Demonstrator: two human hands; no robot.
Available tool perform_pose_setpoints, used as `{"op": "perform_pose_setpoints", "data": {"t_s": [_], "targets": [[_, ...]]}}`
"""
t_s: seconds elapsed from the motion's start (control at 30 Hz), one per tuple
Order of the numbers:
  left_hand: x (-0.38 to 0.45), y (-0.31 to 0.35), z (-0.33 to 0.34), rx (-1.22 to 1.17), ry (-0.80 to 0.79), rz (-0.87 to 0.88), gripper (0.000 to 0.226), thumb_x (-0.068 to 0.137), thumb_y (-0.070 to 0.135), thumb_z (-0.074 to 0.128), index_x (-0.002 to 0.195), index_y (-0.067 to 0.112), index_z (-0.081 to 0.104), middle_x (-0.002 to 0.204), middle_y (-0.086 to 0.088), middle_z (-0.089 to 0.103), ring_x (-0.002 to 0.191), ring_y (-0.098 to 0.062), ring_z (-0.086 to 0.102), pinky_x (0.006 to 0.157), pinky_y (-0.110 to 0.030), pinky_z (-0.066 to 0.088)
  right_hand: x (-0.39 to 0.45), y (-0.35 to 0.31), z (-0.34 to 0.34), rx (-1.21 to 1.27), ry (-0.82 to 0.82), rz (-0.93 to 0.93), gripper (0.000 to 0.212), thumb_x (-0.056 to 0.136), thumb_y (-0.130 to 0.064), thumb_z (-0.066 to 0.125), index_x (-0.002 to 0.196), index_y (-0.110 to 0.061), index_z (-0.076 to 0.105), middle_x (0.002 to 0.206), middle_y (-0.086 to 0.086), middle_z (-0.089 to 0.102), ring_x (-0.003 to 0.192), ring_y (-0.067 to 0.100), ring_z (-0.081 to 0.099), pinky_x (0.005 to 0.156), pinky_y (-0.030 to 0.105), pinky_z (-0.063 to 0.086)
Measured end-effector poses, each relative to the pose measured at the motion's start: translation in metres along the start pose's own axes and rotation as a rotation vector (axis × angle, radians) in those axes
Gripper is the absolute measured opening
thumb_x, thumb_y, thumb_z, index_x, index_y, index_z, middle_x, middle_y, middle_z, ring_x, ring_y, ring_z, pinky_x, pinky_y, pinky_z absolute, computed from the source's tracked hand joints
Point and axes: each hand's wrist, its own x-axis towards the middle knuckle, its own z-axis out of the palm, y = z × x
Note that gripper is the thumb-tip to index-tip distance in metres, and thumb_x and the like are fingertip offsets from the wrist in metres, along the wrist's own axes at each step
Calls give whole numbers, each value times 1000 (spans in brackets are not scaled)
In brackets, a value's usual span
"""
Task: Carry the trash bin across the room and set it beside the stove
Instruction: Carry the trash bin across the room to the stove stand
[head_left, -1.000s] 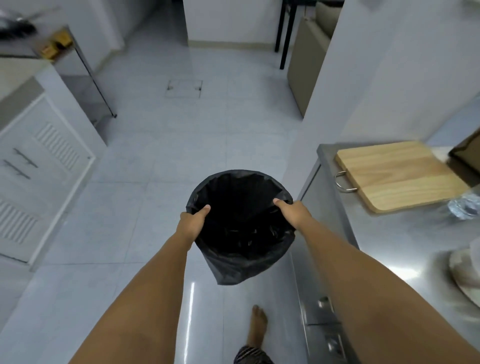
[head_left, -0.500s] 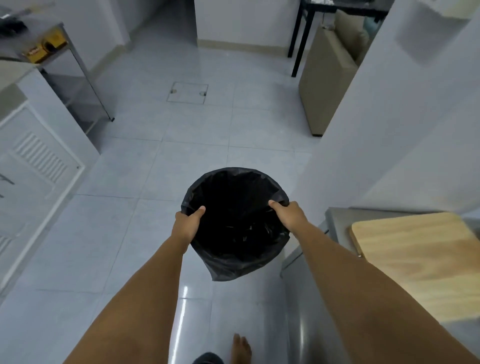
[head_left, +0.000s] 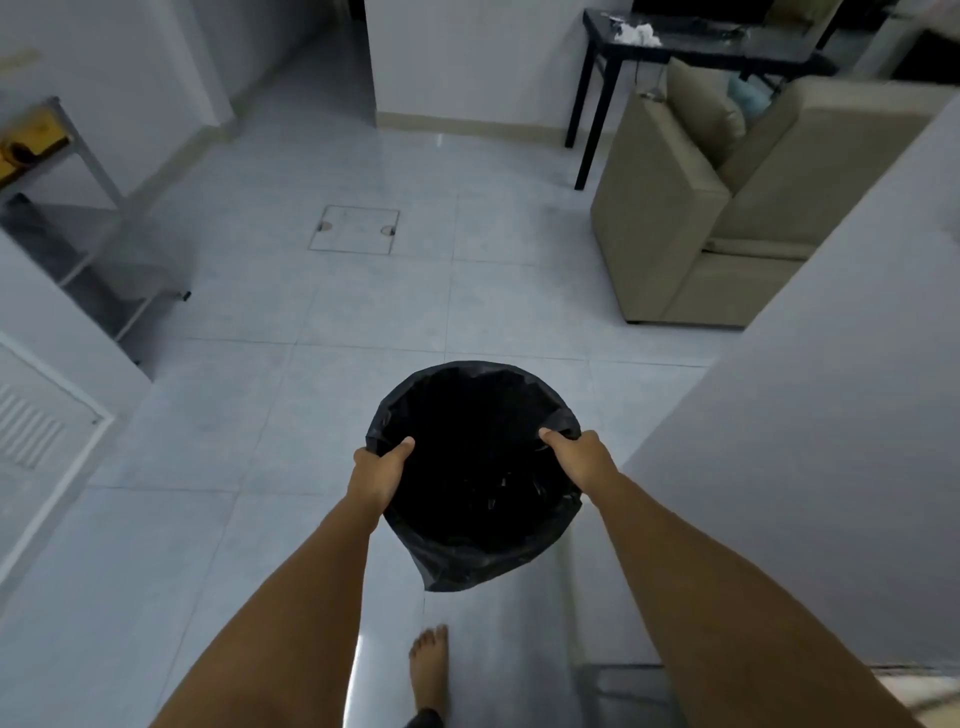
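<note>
A round trash bin (head_left: 470, 551) lined with a black plastic bag hangs in the air in front of me, above the tiled floor. My left hand (head_left: 376, 475) grips its rim on the left, thumb inside the bag. My right hand (head_left: 579, 460) grips the rim on the right the same way. The inside of the bin is dark and its contents cannot be made out. No stove is in view.
A white wall (head_left: 810, 441) runs close on my right, a beige sofa (head_left: 691, 223) and a black table (head_left: 675, 47) beyond it. A white louvred cabinet (head_left: 36, 431) and a metal shelf rack (head_left: 78, 228) stand on the left. My bare foot (head_left: 428, 670) is on the pale tiles.
I have walked forward with the bin still held in both hands. The steel counter and wooden board have slipped out of view on the right; the sofa and black table have come into view.
</note>
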Motion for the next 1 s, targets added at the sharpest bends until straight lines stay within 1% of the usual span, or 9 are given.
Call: {"op": "perform_pose_setpoints", "data": {"t_s": [0.17, 0.3, 0.43, 0.57, 0.73, 1.0], "targets": [[69, 66, 19, 58, -58, -8, 100, 70, 60, 68, 149, 6, 38, 140, -17, 57, 123, -39, 59, 105, -50, 48, 67, -53, -7, 46, 16, 22, 84, 87, -54, 64, 146, -1, 38, 140, 19, 54, 124, 37, 56, 101, 44, 47], [129, 122, 38, 78, -78, 2, 105, 64, 63, 68, 148, 6, 41, 138, -17, 59, 121, -38, 60, 105, -51, 48, 122, -100, -18, 75, 28, 34, 84, 85, -56, 64, 144, -1, 42, 137, 19, 57, 122, 37, 58, 104, 46, 48], [195, 179, 72, 78, -78, 43, 99, 68, 60, 68, 147, 6, 41, 139, -17, 59, 122, -38, 60, 106, -51, 47, 198, -151, -31, 87, 54, 30, 87, 84, -57, 64, 146, -2, 38, 140, 20, 54, 125, 39, 55, 105, 49, 46], [251, 229, 111, 50, -63, 41, 88, 81, 53, 67, 149, 5, 37, 139, -16, 57, 124, -37, 59, 107, -48, 47, 272, -196, -48, 80, 52, 32, 86, 85, -57, 62, 147, -3, 37, 142, 19, 53, 126, 39, 54, 105, 48, 45], [319, 301, 161, 44, -82, 9, 91, 74, 57, 68, 146, 7, 45, 135, -16, 62, 120, -36, 61, 105, -48, 48, 363, -258, -84, 43, 44, 48, 86, 86, -56, 63, 146, -2, 37, 142, 20, 53, 127, 40, 54, 104, 47, 46], [422, 398, 223, 28, -84, -39, 101, 67, 60, 69, 148, 6, 42, 137, -17, 60, 122, -37, 60, 107, -50, 47, 492, -345, -125, 16, -2, 64, 91, 84, -60, 63, 150, -3, 34, 145, 19, 50, 128, 40, 53, 105, 48, 46]]}}
